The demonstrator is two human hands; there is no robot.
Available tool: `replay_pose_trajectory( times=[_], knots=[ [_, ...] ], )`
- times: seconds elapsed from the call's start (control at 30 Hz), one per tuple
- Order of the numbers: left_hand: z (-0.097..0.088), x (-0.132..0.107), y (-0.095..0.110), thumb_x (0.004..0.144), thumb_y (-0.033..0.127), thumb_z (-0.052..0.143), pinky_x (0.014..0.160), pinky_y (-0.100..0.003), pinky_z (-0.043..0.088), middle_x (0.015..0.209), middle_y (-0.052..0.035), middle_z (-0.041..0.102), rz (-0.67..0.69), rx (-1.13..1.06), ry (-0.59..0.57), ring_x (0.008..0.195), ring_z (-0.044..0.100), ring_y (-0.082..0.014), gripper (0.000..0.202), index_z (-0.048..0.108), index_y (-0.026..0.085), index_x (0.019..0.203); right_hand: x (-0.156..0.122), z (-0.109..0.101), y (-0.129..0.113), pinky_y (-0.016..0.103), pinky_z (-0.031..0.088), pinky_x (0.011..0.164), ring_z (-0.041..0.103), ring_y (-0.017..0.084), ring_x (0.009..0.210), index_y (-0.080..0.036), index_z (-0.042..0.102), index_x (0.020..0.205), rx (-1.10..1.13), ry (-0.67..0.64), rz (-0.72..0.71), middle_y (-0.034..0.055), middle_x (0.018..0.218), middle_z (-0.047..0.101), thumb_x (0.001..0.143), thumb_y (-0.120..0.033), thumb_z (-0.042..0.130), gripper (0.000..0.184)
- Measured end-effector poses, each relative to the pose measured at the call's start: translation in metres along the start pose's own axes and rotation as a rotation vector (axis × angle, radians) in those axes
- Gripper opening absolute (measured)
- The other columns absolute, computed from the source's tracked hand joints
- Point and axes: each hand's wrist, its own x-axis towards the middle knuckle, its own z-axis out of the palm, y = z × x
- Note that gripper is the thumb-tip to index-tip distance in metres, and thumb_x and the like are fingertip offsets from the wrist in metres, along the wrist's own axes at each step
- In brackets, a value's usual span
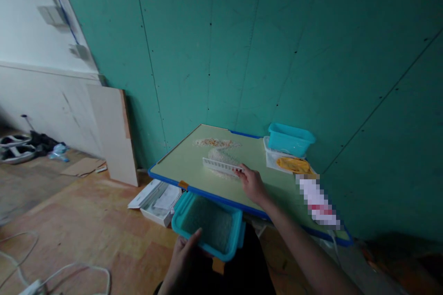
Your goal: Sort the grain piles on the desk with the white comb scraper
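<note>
My left hand [185, 251] grips the near edge of a teal container [207, 223] filled with white grains, held just below the table's front edge. My right hand [252, 184] reaches over the table and pinches the right end of a white slotted strip [221, 166], which lies across a pile of white grains [221, 156]. A streak of mixed tan grains [216, 143] lies further back on the pale green tabletop [183, 163] with its blue rim.
A teal tub [290, 139] stands at the table's back right on a white tray holding something yellow [294, 165]. A green wall stands behind. White boxes [157, 198] lie on the wooden floor under the table's left. A board leans at the left wall; cables trail bottom left.
</note>
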Motion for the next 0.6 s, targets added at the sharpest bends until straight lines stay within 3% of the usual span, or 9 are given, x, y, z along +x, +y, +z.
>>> replay_pose_trajectory(
  times=[0.13,0.23,0.33,0.47,0.6],
  knots=[
    [-0.002,-0.003,-0.002,0.06,0.078,0.102,0.051,-0.027,0.051,0.047,-0.0073,0.069,-0.012,0.006,0.035,0.041,0.058,-0.0147,0.067,0.079,0.016,0.051,-0.011,-0.022,-0.004,0.029,0.056,0.064,0.079,0.026,0.071,-0.022,0.077,0.101,-0.014,0.127,0.044,0.01,0.082,0.084,0.107,-0.038,0.056,0.027],
    [-0.005,-0.009,0.0,0.06,0.081,0.1,0.056,-0.028,0.056,0.048,-0.0087,0.07,-0.079,0.036,0.051,0.045,0.06,-0.016,0.068,0.079,0.017,0.047,-0.014,-0.051,0.001,0.029,0.055,0.066,0.079,0.027,0.078,-0.025,0.071,0.093,-0.141,0.295,0.123,0.0121,0.084,0.083,0.108,-0.048,0.054,0.033],
    [-0.007,-0.013,0.002,0.059,0.085,0.097,0.058,-0.03,0.06,0.049,-0.0099,0.071,-0.097,0.065,0.092,0.049,0.064,-0.0195,0.071,0.079,0.018,0.046,-0.007,-0.075,0.008,0.033,0.053,0.07,0.077,0.031,0.084,-0.025,0.065,0.085,-0.35,0.396,0.21,0.0185,0.085,0.081,0.106,-0.042,0.054,0.03],
    [-0.008,-0.014,0.003,0.058,0.087,0.096,0.061,-0.033,0.062,0.05,-0.0121,0.072,-0.099,0.096,0.108,0.052,0.069,-0.0232,0.072,0.08,0.018,0.045,0.004,-0.082,0.01,0.034,0.047,0.071,0.077,0.031,0.082,-0.019,0.071,0.091,-0.577,0.353,0.35,0.0215,0.087,0.081,0.104,-0.024,0.053,0.022],
    [-0.008,-0.015,0.001,0.058,0.087,0.096,0.058,-0.031,0.058,0.05,-0.0109,0.073,-0.131,0.101,0.117,0.049,0.067,-0.022,0.07,0.079,0.02,0.045,0.001,-0.076,0.002,0.033,0.043,0.068,0.079,0.03,0.081,-0.011,0.077,0.106,-0.719,0.28,0.438,0.0243,0.093,0.083,0.108,-0.016,0.051,0.026]
  ],
)
